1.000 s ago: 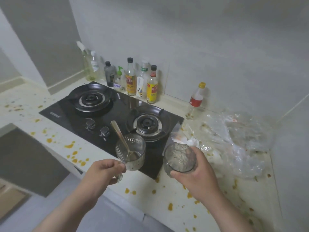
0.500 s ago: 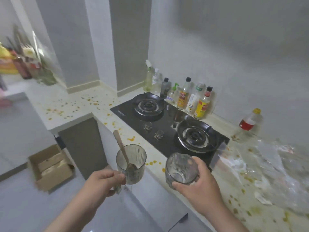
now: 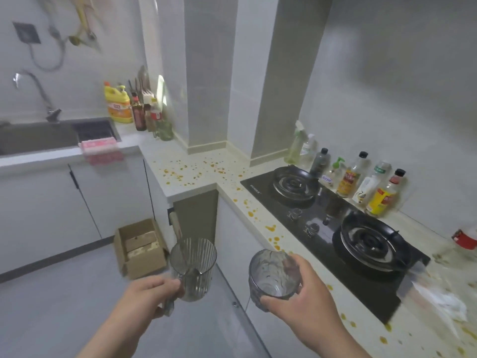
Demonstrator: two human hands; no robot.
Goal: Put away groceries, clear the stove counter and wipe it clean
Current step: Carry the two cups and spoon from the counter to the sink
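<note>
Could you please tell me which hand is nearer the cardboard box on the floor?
Left. The left hand, gripping a ribbed glass, is just right of the cardboard box; the right hand is farther right.

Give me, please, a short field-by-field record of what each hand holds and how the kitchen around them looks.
left hand: grips a ribbed glass mug at its near side, over the floor
mug contents: a spoon, handle sticking up
right hand: holds a second glass round its side
stove: black, two burners, both bare
counter: spattered with orange spots
behind stove: bottles along the wall
sink: far left, pink cloth over its front edge
floor: open cardboard box
</note>
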